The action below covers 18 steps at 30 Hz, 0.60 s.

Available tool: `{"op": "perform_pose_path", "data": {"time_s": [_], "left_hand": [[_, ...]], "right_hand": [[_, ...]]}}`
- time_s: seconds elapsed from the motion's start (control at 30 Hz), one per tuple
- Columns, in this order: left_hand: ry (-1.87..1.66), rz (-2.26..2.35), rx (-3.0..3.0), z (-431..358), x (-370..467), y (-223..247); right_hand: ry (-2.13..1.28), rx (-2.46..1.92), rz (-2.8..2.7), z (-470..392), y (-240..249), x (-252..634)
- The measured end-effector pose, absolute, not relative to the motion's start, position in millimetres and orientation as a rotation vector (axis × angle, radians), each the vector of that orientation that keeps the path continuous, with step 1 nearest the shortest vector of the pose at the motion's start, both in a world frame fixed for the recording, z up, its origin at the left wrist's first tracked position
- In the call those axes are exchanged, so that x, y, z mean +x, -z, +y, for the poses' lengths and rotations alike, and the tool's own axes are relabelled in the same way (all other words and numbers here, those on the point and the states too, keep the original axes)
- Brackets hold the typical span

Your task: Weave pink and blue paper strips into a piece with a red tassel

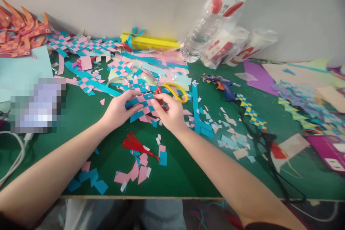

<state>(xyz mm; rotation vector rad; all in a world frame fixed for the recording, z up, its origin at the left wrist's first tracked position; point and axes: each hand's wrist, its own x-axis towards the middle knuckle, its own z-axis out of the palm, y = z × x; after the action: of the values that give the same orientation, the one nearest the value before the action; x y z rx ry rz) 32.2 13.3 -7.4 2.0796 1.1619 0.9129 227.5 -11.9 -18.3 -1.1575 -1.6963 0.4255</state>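
Note:
Between my two hands is a woven paper fish [147, 103] in blue and pink checks, with a small round eye near its right end. My left hand [120, 107] grips its blue left end, thumb below and fingers above. At the eye end, my right hand [171, 112] pinches the edge between thumb and forefinger; its other fingers are curled. Just behind my right hand lie scissors with yellow handles [176, 91]. A red tassel [134, 143] rests on the green table [185, 165] in front of my hands, among blue and pink paper scraps [134, 172].
A blurred phone [40, 106] with a white cable is at left, near orange paper fish [24, 30]. A blue glue gun [226, 88] with a black cord lies at right. Bagged cups [226, 43] lean against the wall beside a yellow paper roll [153, 41].

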Motion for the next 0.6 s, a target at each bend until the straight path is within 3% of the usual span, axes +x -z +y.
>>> {"op": "perform_pose_path", "data": {"time_s": [0.6], "left_hand": [[-0.99,1.173,2.095,15.3,32.1,9.0]], "right_hand": [[-0.466,-1.13,-1.711,-9.8,20.7,227.3]]}}
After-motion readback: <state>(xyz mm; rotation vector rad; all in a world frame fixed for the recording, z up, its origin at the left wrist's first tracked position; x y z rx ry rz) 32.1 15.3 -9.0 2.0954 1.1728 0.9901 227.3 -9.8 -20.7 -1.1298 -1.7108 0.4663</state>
